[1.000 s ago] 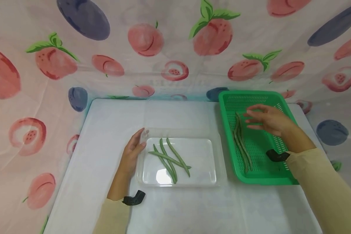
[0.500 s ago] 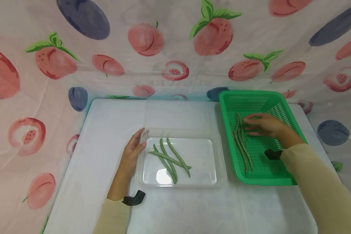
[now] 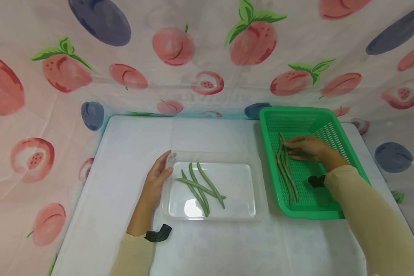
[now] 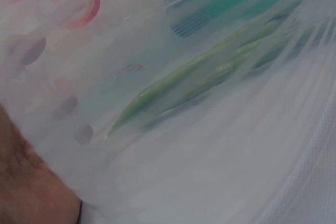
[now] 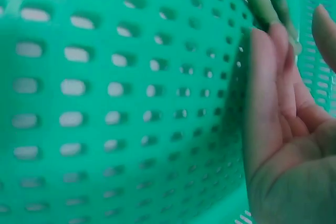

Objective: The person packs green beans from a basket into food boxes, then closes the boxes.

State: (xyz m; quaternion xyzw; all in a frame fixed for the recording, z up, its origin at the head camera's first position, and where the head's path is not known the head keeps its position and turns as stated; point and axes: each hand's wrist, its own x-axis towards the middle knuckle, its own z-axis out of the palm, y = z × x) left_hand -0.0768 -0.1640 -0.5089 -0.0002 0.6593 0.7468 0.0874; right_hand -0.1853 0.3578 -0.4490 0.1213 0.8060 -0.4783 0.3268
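The clear tray (image 3: 258,184) is steadied at its left rim by the left hand (image 3: 155,180), fingers relaxed and straight. To the right of that tray, in the green basket (image 3: 331,126), beans (image 3: 285,172) lie lengthwise, near to far. They are met from their right by the extended fingers (image 3: 291,144) of the nearer right hand (image 3: 307,147), nothing yet grasped.

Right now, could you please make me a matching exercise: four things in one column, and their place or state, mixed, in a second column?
1. left hand
2. right hand
3. clear tray
4. green basket

a. right side of the table
b. rests on the clear tray's left edge
c. holds four beans
d. fingers straight, reaching the basket's beans

Pairs: 1-b, 2-d, 3-c, 4-a
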